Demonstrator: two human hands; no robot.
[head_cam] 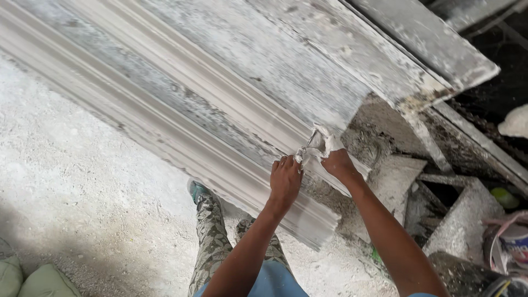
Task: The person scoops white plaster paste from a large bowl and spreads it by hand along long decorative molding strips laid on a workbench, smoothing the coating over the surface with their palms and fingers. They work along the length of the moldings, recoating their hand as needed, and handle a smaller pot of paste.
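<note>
Both hands meet at the near end of the moulding (181,118), and it's a tight bit of work: right hand (336,163) has its fingers closed around a scraper (315,141) caked in white plaster, blade pointing to about eleven o'clock against the profile. Left hand (286,177) sits just beside it at eight o'clock, fingers curled together and fingertips pressed to the moulding's ridge, touching a smear of wet plaster (300,156). Whether the left pinches anything, I cannot tell. That long white moulding runs from ten o'clock down to the centre, lying on a dusty bench (385,66) that fills the top. Patterned trouser legs (212,231) stand at six o'clock on the gritty floor (82,181). Off at three to four o'clock, plaster-crusted blocks (465,220) and a bucket (511,245).
</note>
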